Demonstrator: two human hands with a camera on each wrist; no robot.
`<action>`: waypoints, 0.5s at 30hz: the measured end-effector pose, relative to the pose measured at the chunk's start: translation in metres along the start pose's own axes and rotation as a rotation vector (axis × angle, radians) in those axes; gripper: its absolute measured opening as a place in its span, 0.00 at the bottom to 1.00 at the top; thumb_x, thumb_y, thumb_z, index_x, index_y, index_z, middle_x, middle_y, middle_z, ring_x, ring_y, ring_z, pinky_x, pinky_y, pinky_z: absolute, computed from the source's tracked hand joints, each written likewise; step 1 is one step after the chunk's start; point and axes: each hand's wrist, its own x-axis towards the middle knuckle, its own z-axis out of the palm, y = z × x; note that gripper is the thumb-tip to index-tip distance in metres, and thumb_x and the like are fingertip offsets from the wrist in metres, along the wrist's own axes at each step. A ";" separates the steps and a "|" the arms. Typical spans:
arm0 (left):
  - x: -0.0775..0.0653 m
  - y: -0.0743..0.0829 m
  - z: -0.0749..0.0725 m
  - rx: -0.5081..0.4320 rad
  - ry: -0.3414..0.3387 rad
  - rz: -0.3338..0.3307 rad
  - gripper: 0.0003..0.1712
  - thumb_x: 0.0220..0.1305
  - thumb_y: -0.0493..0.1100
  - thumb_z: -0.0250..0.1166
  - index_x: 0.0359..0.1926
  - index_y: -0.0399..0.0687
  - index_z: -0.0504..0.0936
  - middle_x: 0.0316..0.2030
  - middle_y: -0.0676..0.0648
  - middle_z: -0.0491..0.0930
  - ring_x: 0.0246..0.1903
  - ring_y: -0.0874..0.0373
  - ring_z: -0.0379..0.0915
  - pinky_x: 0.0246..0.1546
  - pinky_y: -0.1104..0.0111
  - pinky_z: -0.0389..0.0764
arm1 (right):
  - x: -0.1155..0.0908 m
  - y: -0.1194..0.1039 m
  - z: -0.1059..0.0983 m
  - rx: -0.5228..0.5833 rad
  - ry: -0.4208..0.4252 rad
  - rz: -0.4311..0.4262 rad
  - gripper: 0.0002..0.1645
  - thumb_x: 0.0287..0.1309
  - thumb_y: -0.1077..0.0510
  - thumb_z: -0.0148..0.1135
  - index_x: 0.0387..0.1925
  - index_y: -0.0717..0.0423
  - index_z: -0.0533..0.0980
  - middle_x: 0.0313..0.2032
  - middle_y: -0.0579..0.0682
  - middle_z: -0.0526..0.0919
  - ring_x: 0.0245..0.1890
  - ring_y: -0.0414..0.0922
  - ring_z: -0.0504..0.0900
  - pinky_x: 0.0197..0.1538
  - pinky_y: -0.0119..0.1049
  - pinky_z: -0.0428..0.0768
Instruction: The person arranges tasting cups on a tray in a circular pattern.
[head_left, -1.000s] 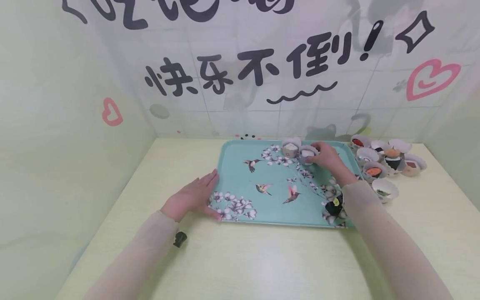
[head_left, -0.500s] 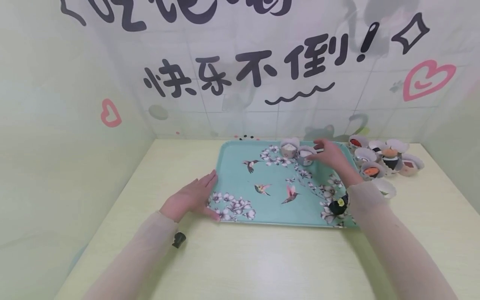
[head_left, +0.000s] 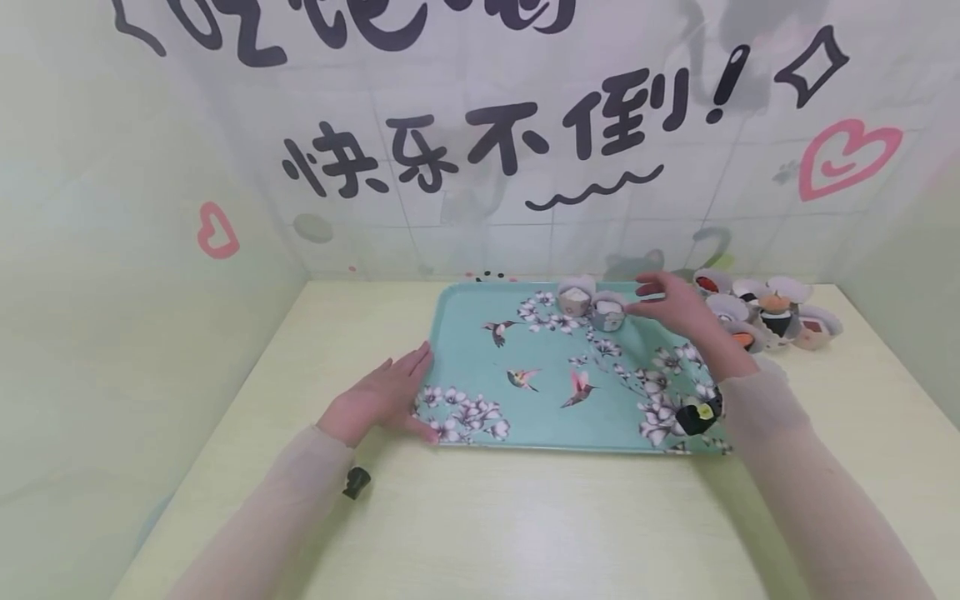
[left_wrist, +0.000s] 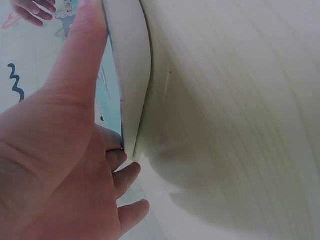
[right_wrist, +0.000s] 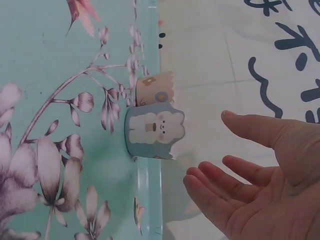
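On the far part of a turquoise tray [head_left: 465, 333] printed with flowers and hummingbirds stand two paper baking cups side by side. One is a beige cup [head_left: 576, 305], the other a blue cup [head_left: 608, 320] with a white bear on it [right_wrist: 155, 127]; both have something white inside. My right hand [head_left: 678, 308] hovers just right of the blue cup, fingers and thumb spread apart and holding nothing. At the tray's left end my left hand [head_left: 378, 400] rests with its fingers along the side edge and the thumb at the front corner.
Right of the tray, several paper cups [head_left: 817, 332] are grouped on the pale table [head_left: 525, 517], with orange, red, dark and other contents. My right forearm partly covers this group and the tray's right edge. A wall [head_left: 480, 242] with large printed lettering stands behind the tray.
My right hand has let go of the blue cup and drawn back to the right, its fingers opening. The cup stays beside the beige one. My left hand keeps its place.
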 end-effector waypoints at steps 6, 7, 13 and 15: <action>-0.001 -0.001 0.000 -0.015 0.003 0.005 0.78 0.43 0.74 0.72 0.78 0.33 0.42 0.79 0.35 0.37 0.79 0.38 0.39 0.78 0.43 0.50 | -0.015 0.000 -0.009 0.001 -0.010 -0.029 0.41 0.69 0.51 0.59 0.74 0.64 0.56 0.68 0.69 0.66 0.69 0.65 0.65 0.67 0.62 0.72; -0.001 -0.001 0.000 -0.017 0.007 0.009 0.78 0.43 0.74 0.72 0.78 0.32 0.42 0.79 0.35 0.38 0.78 0.38 0.39 0.78 0.43 0.50 | -0.017 0.000 -0.010 0.002 -0.010 -0.032 0.41 0.69 0.51 0.60 0.74 0.64 0.56 0.68 0.69 0.66 0.69 0.65 0.66 0.66 0.62 0.72; -0.002 -0.001 -0.001 -0.031 0.010 0.004 0.78 0.43 0.74 0.72 0.78 0.32 0.42 0.79 0.35 0.38 0.78 0.38 0.39 0.78 0.43 0.50 | -0.031 0.006 -0.017 -0.011 0.020 -0.074 0.38 0.69 0.52 0.61 0.71 0.67 0.59 0.65 0.70 0.69 0.67 0.67 0.69 0.65 0.62 0.74; -0.001 0.000 -0.001 -0.036 0.005 0.001 0.78 0.43 0.74 0.72 0.78 0.32 0.42 0.79 0.35 0.37 0.79 0.38 0.39 0.78 0.43 0.49 | -0.036 0.010 -0.020 -0.024 0.032 -0.083 0.38 0.69 0.51 0.61 0.70 0.67 0.60 0.65 0.71 0.69 0.66 0.67 0.69 0.65 0.63 0.75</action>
